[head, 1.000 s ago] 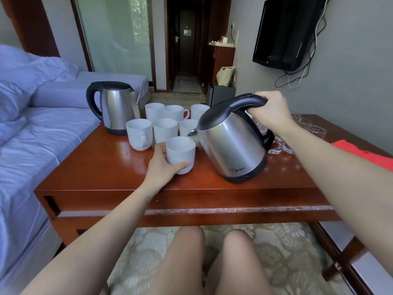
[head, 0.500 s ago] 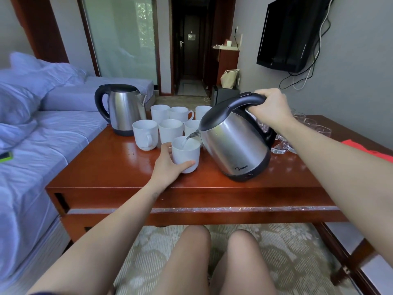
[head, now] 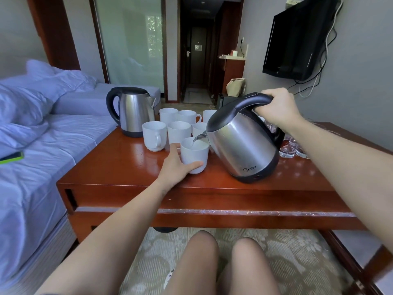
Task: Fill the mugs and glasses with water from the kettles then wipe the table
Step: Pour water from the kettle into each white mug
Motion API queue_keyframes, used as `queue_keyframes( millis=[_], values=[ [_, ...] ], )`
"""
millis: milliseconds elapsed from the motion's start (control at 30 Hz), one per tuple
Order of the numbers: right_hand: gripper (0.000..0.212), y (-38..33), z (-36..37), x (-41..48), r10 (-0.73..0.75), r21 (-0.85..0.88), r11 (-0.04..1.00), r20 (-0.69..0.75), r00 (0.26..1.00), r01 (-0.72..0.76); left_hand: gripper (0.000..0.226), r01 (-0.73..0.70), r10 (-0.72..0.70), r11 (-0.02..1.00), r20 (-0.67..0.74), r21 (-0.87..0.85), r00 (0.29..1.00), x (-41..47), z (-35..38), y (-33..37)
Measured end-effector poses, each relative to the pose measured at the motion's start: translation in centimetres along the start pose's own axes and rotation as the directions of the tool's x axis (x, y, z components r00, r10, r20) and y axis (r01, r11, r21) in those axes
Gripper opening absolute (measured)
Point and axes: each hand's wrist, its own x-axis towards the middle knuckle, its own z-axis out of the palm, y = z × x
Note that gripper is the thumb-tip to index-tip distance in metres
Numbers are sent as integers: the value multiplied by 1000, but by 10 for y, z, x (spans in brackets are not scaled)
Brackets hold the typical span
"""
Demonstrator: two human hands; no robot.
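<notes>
Spout (head: 201,136) of tilted kettle (head: 242,143) sits directly above the near mug (head: 194,155), near the front edge of the table (head: 119,171). Right hand (head: 276,107) fingers wrap the handle (head: 251,99). Left hand (head: 176,165) fingers curl round the mug's left side.

A bed (head: 42,150) with pale blue sheets lies left, before a frosted glass panel (head: 129,43). A dim hallway (head: 196,67) runs back. A black TV (head: 297,39) hangs on the grey wall (head: 361,86), cables (head: 328,39) trailing. The carpet (head: 297,262) is patterned. Possibly a bag (head: 235,87) leans below a cabinet (head: 234,70).
</notes>
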Motion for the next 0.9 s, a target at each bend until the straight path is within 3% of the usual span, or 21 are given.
queue_keyframes(
  millis=[767, 900],
  values=[
    [28, 0, -1, -4, -6, 21, 1000, 3, 1000, 6, 83, -7, 6, 1000, 35, 29, 999, 2, -4, -3],
    [19, 3, 0, -4, -9, 29, 1000, -16, 1000, 10, 82, -2, 1, 1000, 33, 26, 999, 1, -4, -2]
  ],
)
